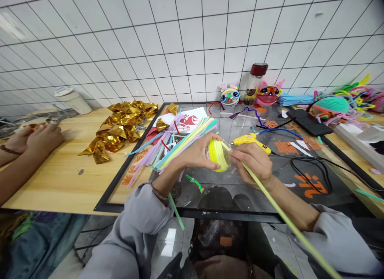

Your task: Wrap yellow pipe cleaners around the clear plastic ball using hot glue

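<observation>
My left hand (pixel 196 154) is closed around a small clear ball partly wrapped in yellow pipe cleaner (pixel 220 155), held above the glass-topped table (pixel 249 191). My right hand (pixel 251 162) pinches the yellow-green pipe cleaner (pixel 282 215) right at the ball; its long free end runs down past my right forearm toward the lower right. A yellow glue gun (pixel 249 140) lies just behind my hands.
A fan of pastel pipe cleaners (pixel 180 143) lies left of my hands, beside crumpled gold foil (pixel 120 129). Two small painted masks (pixel 229 97) and a jar (pixel 255 83) stand by the tiled wall. Black cables (pixel 312 167), a phone (pixel 309 122) and more pipe cleaners (pixel 339 105) sit right. Another person's hands (pixel 33 139) rest at left.
</observation>
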A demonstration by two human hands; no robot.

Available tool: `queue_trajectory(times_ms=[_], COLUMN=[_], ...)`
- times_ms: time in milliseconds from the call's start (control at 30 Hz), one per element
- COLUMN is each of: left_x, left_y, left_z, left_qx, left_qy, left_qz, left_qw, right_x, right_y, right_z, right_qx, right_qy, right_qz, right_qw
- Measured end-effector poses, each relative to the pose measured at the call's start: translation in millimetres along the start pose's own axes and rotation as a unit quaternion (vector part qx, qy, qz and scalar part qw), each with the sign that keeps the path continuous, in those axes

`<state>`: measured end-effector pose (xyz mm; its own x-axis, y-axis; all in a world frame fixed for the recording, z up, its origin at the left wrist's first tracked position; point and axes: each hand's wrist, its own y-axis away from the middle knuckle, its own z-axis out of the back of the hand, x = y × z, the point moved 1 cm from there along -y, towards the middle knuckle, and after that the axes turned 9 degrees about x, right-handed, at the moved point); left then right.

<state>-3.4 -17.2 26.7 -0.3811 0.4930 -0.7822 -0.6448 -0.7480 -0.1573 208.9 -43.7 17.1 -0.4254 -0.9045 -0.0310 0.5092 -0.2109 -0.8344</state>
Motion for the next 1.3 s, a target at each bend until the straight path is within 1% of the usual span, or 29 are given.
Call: queue_trajectory(times_ms=[200, 333, 500, 600, 767, 1033, 1300], left_x=[4.0, 3.7, 1.6, 3.2, 7.3, 7.8, 5.9], left_y=[0.6, 0.5, 0.8, 1.0, 0.9, 1.3, 1.2], left_z=[1.3, 2.0, 4.0, 5.0, 5.6, 5.5, 5.5], left_qx=[0.011, 0.013, 0.022, 0.024, 0.026, 0.026, 0.026], left_qy=[0.015, 0.021, 0.032, 0.029, 0.027, 0.015, 0.026], left_qz=[0.012, 0.014, 0.021, 0.02, 0.014, 0.008, 0.015], left_qw=[1.0, 1.0, 0.999, 0.999, 0.999, 1.0, 0.999], right_x=[0.7, -1.7, -4.7, -5.1, -5.0, -5.9, -4.3], right_y=[-1.1, 2.3, 5.1, 4.6, 3.6, 5.0, 4.4], right_z=[0.6, -1.5, -6.5, -8.3, -7.5, -6.0, -6.8], right_qx=[0.003, 0.011, -0.007, -0.005, 0.012, 0.046, 0.036], right_qy=[-0.04, -0.047, -0.067, -0.082, -0.061, -0.043, -0.044], right_qz=[-0.035, -0.032, -0.024, -0.014, -0.002, 0.012, 0.021], right_qw=[0.999, 0.998, 0.997, 0.997, 0.998, 0.998, 0.998])
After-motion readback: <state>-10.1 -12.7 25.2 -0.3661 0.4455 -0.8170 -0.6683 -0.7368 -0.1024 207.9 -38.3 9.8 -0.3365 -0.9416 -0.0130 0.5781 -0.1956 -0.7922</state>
